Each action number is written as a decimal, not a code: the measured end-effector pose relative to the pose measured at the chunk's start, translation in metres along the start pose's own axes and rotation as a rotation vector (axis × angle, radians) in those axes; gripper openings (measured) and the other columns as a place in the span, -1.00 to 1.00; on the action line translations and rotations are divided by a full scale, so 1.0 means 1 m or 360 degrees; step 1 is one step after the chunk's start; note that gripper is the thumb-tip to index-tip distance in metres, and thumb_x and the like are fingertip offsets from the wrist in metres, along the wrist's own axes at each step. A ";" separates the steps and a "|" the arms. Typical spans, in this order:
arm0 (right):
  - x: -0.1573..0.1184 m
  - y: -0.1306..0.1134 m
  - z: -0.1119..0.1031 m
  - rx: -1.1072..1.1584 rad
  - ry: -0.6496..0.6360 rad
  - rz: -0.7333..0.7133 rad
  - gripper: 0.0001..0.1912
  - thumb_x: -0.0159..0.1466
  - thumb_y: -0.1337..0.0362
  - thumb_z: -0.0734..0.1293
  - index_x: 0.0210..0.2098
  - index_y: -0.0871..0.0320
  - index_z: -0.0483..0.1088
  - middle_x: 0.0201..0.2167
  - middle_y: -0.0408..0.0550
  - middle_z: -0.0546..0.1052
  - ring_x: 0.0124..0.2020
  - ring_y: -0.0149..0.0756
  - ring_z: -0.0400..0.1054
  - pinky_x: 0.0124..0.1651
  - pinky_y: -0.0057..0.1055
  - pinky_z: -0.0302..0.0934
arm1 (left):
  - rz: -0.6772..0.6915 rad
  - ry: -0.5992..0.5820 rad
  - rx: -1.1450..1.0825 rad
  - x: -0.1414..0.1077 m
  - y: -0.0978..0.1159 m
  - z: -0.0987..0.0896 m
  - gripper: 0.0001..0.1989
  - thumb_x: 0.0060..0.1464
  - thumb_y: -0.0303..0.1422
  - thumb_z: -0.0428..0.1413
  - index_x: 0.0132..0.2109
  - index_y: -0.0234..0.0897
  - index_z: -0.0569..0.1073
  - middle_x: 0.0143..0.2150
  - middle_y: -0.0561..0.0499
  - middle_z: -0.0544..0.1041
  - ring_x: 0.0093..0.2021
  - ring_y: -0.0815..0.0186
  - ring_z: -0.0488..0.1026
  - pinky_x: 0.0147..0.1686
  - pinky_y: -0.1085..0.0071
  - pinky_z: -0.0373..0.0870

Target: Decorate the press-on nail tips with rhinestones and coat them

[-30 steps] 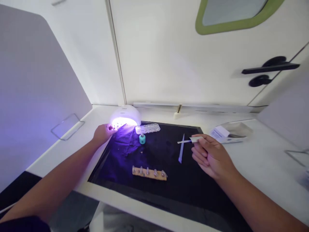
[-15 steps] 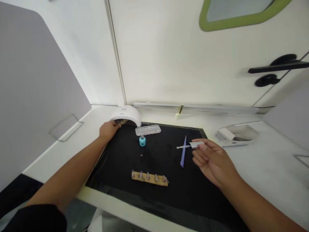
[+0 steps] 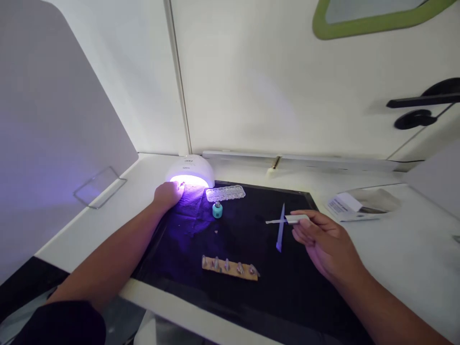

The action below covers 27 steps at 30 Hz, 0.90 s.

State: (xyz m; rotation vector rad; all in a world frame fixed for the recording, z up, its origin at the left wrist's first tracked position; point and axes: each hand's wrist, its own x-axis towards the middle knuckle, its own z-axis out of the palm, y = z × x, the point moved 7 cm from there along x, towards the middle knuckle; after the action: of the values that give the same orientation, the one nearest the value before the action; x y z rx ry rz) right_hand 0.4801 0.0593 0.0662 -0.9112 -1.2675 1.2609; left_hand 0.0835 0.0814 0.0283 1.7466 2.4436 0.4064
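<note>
My left hand is at the mouth of a white dome lamp, which glows violet. Its fingers are pinched together in the glare, and what they hold cannot be made out. My right hand grips a silver-capped brush, its bristle end pointing left above a purple stick lying on the black mat. An uncapped turquoise bottle stands beside a clear tray. Nearer me lies a tan strip bearing several nail tips.
An opened white packet lies on the right of the white table. A small bead rests mid-mat. Wire loops stand at the left edge. Behind are a pale door with a black handle and a gold-coloured piece.
The lamp has lit up violet, and its light spreads over the mat and left panel. The strip seen earlier in my left hand is now lost in the glare. The camera view has shifted slightly.
</note>
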 end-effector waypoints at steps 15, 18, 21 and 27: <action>0.032 -0.066 0.083 -0.1054 -0.0305 -0.0609 -0.80 0.29 0.14 0.32 -0.26 0.13 0.48 -0.49 -0.14 0.44 -0.49 -0.39 0.25 -0.41 -0.43 0.12 | 0.0706 -0.0426 -0.0704 -0.066 0.076 -0.003 -0.72 0.18 -0.29 0.19 -0.01 -0.33 0.46 -0.14 -0.04 0.52 -0.21 0.31 0.49 -0.18 0.31 0.49; 0.045 -0.061 0.112 -0.1132 -0.0460 -0.0654 -0.81 0.24 0.17 0.34 -0.36 0.17 0.47 -0.59 -0.20 0.37 -0.57 -0.45 0.16 -0.46 -0.46 0.05 | 0.0752 -0.0394 -0.0758 -0.070 0.087 0.003 -0.57 -0.01 -0.32 0.29 0.04 -0.26 0.47 -0.14 -0.04 0.54 -0.19 0.27 0.47 -0.17 0.34 0.44; 0.050 -0.052 0.131 -0.1173 -0.0565 -0.0666 -0.83 0.20 0.20 0.35 -0.42 0.18 0.44 -0.62 -0.22 0.35 -0.58 -0.47 0.14 -0.46 -0.47 0.04 | 0.0795 -0.0338 -0.0773 -0.069 0.094 0.008 -0.58 -0.05 -0.31 0.30 -0.01 -0.26 0.49 -0.13 -0.04 0.55 -0.14 0.23 0.45 -0.12 0.32 0.39; 0.051 -0.035 0.140 -0.1261 -0.0634 -0.0636 -0.82 0.20 0.19 0.33 -0.41 0.19 0.43 -0.64 -0.23 0.32 -0.61 -0.47 0.13 -0.49 -0.48 0.02 | 0.0912 -0.0314 -0.0680 -0.070 0.102 0.014 -0.83 -0.01 -0.30 0.28 -0.26 -0.24 0.52 -0.28 0.01 0.55 -0.22 0.21 0.40 -0.18 0.33 0.29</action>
State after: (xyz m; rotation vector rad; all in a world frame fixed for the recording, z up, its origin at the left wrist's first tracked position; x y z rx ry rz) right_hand 0.3417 0.0827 0.1286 -0.8882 -2.2213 0.6169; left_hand 0.2028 0.0486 0.0386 2.1197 1.5442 0.7026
